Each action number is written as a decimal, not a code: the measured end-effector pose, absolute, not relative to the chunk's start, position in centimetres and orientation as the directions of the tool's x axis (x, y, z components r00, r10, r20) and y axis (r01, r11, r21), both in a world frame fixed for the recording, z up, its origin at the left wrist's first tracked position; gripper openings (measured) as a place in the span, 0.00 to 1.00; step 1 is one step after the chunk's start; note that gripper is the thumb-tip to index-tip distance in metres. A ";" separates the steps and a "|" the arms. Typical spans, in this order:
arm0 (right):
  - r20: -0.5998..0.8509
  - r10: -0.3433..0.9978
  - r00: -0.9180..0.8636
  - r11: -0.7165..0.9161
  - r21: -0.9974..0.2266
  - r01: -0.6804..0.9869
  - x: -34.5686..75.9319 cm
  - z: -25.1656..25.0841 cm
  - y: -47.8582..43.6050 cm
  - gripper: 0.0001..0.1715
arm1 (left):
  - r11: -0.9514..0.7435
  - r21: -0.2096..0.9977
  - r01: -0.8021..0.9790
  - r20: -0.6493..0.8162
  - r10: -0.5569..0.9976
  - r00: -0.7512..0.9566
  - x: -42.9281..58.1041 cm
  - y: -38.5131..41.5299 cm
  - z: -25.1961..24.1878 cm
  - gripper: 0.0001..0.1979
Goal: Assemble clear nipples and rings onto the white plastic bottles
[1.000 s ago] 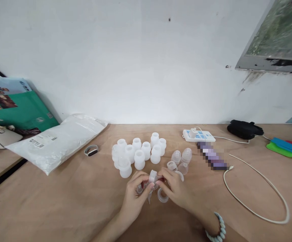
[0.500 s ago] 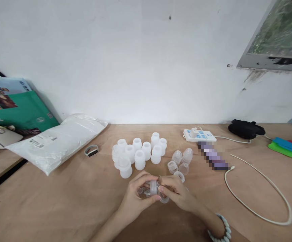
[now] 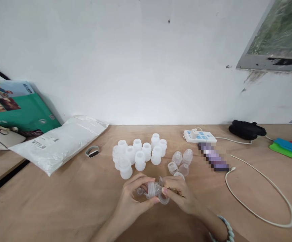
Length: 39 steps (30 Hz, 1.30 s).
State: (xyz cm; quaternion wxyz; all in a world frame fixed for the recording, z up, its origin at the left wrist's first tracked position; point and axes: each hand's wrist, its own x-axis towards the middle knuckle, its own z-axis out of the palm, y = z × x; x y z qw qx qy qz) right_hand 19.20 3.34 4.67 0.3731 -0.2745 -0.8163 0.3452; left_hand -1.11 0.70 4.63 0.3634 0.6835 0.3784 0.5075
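My left hand [image 3: 132, 198] and my right hand [image 3: 180, 195] meet low over the wooden table [image 3: 60, 201], both pinched on one small clear plastic threaded piece [image 3: 153, 189]. A clear ring [image 3: 164, 199] lies under my right fingertips. Just beyond my hands stands a cluster of several white plastic caps [image 3: 138, 154]. To its right sit several clear plastic pieces [image 3: 181, 160]. A pale bead bracelet [image 3: 225, 228] circles my right wrist.
A white plastic bag [image 3: 57, 141] lies at the left with a black wristband [image 3: 92, 152] beside it. A white power strip [image 3: 198, 136], a white looping cable [image 3: 262, 198], a black pouch [image 3: 247, 129] and green and blue tools [image 3: 287, 148] occupy the right. A green box [image 3: 17, 111] leans on the wall.
My hands have drawn slightly toward me and lower on the table, turning the clear piece between the fingers. The view has shifted a little.
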 end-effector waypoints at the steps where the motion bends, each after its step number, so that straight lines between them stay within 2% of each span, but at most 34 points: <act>1: 0.407 0.695 -0.592 0.614 -0.765 0.195 19.2 4.7 3.4 0.30 | -0.437 0.887 0.151 0.402 0.890 0.218 -1.2 0.7 4.6 0.15; 5: 0.411 0.706 -0.576 0.627 -0.742 0.239 19.1 4.7 3.5 0.25 | -0.317 0.943 0.105 0.289 0.932 0.218 -1.1 0.8 4.6 0.18; 7: 0.461 0.714 -0.527 0.650 -0.717 0.253 18.9 4.7 3.4 0.22 | -0.230 0.972 0.043 0.217 0.955 0.202 -0.6 0.8 4.7 0.22; 10: 0.560 0.646 -0.519 0.742 -0.621 0.253 18.6 4.7 3.4 0.24 | -0.148 0.989 -0.006 0.145 0.963 0.228 0.2 0.7 4.8 0.24; 12: 0.597 0.606 -0.526 0.783 -0.563 0.265 18.6 4.5 3.3 0.19 | -0.146 0.989 0.028 0.135 0.958 0.252 0.2 0.6 4.7 0.23; 14: 0.618 0.607 -0.499 0.788 -0.549 0.279 18.7 4.3 3.4 0.17 | -0.222 0.967 0.128 0.182 0.947 0.266 -0.1 0.5 4.6 0.22; 16: 0.637 0.627 -0.449 0.775 -0.566 0.280 19.0 4.0 3.6 0.19 | -0.377 0.875 0.304 0.301 0.915 0.269 -0.6 0.7 4.4 0.20; 17: 0.642 0.641 -0.420 0.765 -0.582 0.276 19.1 3.8 3.8 0.19 | -0.460 0.786 0.413 0.376 0.886 0.271 -0.9 0.9 4.3 0.19; 19: 0.647 0.666 -0.372 0.745 -0.610 0.272 19.4 3.6 4.1 0.19 | -0.567 0.532 0.629 0.518 0.805 0.289 -1.2 1.7 4.0 0.18; 22: 0.655 0.681 -0.327 0.732 -0.626 0.270 19.5 3.4 4.4 0.19 | -0.497 0.144 0.856 0.617 0.721 0.314 -1.3 3.2 3.3 0.22; 25: 0.661 0.680 -0.317 0.733 -0.626 0.268 19.5 3.3 4.5 0.19 | -0.357 -0.070 0.931 0.607 0.726 0.324 -1.1 4.3 2.5 0.24; 27: 0.655 0.686 -0.318 0.728 -0.628 0.276 19.4 3.3 4.5 0.20 | -0.338 -0.114 0.934 0.595 0.729 0.337 -1.1 4.5 2.2 0.24; 31: 0.641 0.698 -0.321 0.716 -0.639 0.282 19.5 3.3 4.4 0.20 | -0.361 -0.123 0.924 0.595 0.719 0.360 -1.3 4.3 2.3 0.23; 39: 0.654 0.691 -0.308 0.723 -0.636 0.271 19.4 3.4 4.4 0.20 | -0.533 -0.031 0.846 0.574 0.683 0.451 -1.7 5.1 1.1 0.20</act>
